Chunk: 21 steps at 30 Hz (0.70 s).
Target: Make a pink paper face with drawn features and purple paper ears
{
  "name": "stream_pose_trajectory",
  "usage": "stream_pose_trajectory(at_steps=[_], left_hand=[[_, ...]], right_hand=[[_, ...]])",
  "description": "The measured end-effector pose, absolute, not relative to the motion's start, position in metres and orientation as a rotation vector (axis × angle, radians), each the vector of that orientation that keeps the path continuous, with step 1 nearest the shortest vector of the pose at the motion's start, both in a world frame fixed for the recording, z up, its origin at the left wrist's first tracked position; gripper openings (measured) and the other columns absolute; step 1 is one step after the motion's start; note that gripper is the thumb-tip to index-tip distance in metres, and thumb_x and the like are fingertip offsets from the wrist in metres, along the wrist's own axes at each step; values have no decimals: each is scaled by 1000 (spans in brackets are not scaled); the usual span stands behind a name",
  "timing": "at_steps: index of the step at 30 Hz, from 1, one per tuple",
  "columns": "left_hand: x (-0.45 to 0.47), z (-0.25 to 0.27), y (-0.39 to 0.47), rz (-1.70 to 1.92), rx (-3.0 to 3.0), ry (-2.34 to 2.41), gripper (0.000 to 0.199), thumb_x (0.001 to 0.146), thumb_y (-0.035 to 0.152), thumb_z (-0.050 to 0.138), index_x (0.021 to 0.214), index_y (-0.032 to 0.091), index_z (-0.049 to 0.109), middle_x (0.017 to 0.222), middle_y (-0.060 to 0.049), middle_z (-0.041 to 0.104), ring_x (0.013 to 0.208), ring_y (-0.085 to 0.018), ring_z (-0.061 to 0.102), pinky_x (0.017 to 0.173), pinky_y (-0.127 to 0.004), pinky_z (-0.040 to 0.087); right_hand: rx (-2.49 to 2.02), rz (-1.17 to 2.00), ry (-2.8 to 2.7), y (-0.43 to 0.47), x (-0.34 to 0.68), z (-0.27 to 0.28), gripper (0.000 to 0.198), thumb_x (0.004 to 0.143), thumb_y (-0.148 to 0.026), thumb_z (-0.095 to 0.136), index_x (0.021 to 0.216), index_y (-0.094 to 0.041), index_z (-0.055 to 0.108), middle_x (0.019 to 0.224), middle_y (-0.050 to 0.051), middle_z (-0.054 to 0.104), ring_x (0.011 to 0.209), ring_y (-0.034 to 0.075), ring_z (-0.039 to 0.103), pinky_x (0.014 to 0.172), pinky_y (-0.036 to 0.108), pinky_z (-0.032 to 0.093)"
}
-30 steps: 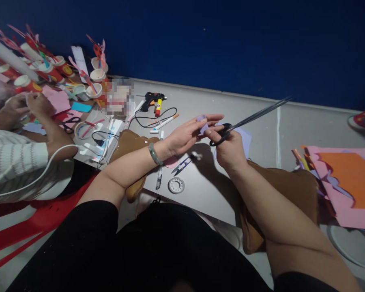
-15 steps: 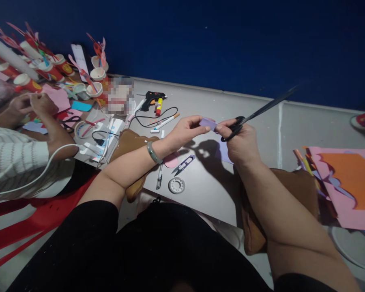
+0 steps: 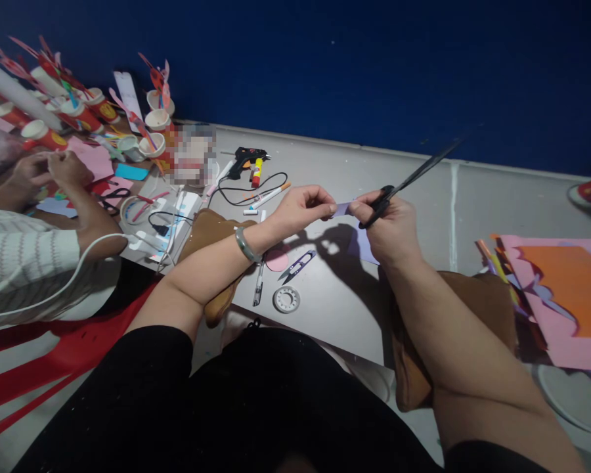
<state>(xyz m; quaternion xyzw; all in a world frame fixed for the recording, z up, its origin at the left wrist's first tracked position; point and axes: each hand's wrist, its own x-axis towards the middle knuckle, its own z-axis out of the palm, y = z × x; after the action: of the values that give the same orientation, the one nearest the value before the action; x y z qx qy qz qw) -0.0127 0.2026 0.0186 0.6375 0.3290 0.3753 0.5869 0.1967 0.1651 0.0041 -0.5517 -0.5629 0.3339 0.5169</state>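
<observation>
A small purple piece of paper (image 3: 343, 209) is stretched between my two hands above the table. My left hand (image 3: 305, 209) pinches its left end between thumb and fingers. My right hand (image 3: 393, 226) has its thumb and finger on the right end, and also keeps the black-handled scissors (image 3: 423, 172) in its grip, blades pointing up and away to the right. Under my right hand lies a larger purple paper (image 3: 363, 246), partly covered. Thread snips (image 3: 299, 266), a pink paper circle (image 3: 277, 259) and a white tape roll (image 3: 286, 299) rest on the table below my left hand.
A black glue gun (image 3: 246, 161), a glue stick (image 3: 257, 172) and markers (image 3: 270, 196) lie further back. Pink and orange paper sheets (image 3: 556, 341) are stacked at right. Red paper cups (image 3: 44, 135) stand at left, near another person's hands (image 3: 54, 171). Brown cushions (image 3: 211, 230) flank my arms.
My left fingers have shifted on the small purple paper, so less of it shows above them. The scissors have tilted slightly, their tips lower and further left.
</observation>
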Motion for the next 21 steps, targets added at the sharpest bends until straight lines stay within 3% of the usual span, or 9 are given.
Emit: stream_pose_trajectory(at_steps=[6, 15, 21], left_hand=[[-11, 25, 198, 665, 1426, 791, 16, 89, 16, 84, 79, 16, 71, 75, 1, 74, 70, -7, 65, 75, -26, 52], [-9, 24, 194, 728, 1436, 789, 11, 86, 17, 86, 81, 16, 76, 78, 0, 74, 75, -9, 65, 77, -28, 49], [-10, 26, 196, 821, 1326, 790, 36, 76, 41, 102, 75, 19, 74, 74, 1, 74, 72, -9, 63, 72, -27, 48]], right_hand=[[-1336, 786, -1361, 165, 196, 7, 19, 84, -32, 84, 76, -25, 68, 73, -1, 68, 75, 19, 68, 77, 37, 60], [-1325, 843, -1428, 162, 193, 18, 21, 77, -33, 86, 69, -24, 69, 69, 0, 68, 72, 19, 68, 71, 36, 60], [-1279, 856, -1334, 161, 190, 9, 23, 86, -48, 90, 86, -26, 83, 87, 3, 83, 89, 26, 80, 89, 45, 68]])
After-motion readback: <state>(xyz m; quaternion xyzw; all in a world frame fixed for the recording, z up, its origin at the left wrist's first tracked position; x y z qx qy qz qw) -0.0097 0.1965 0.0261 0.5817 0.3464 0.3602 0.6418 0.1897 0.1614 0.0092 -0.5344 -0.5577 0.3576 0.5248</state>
